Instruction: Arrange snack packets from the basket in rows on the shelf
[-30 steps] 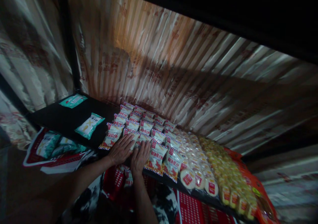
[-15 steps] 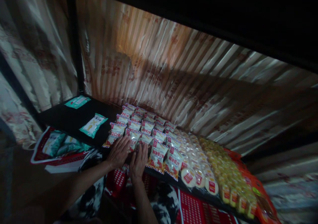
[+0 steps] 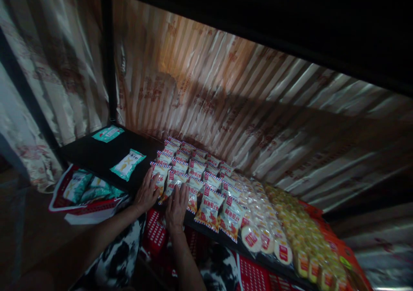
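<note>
Rows of small white snack bags with red print and striped edges stand on a black shelf (image 3: 84,151). My left hand (image 3: 147,192) is at the left front snack bag (image 3: 160,173), fingers stretched along its left side and front. My right hand (image 3: 177,206) lies with extended fingers against the front of the neighbouring snack bag (image 3: 174,181). Neither hand is wrapped round a bag. To the right of my hands, two front-row bags, including a snack bag (image 3: 209,209), lean back with their fronts showing.
Left on the shelf lie two teal packets, one a white-and-teal packet (image 3: 128,164). Below, a red basket (image 3: 56,200) holds more. Rightward are round wrapped cakes (image 3: 251,238), yellow packs (image 3: 302,263) and orange bags (image 3: 350,256). A dark post (image 3: 108,59) and low upper shelf (image 3: 258,11) frame the space.
Both hands have slid left along the front row. The left has come to the outer side of the end bag, the right to the second bag. The view has shifted slightly left.
</note>
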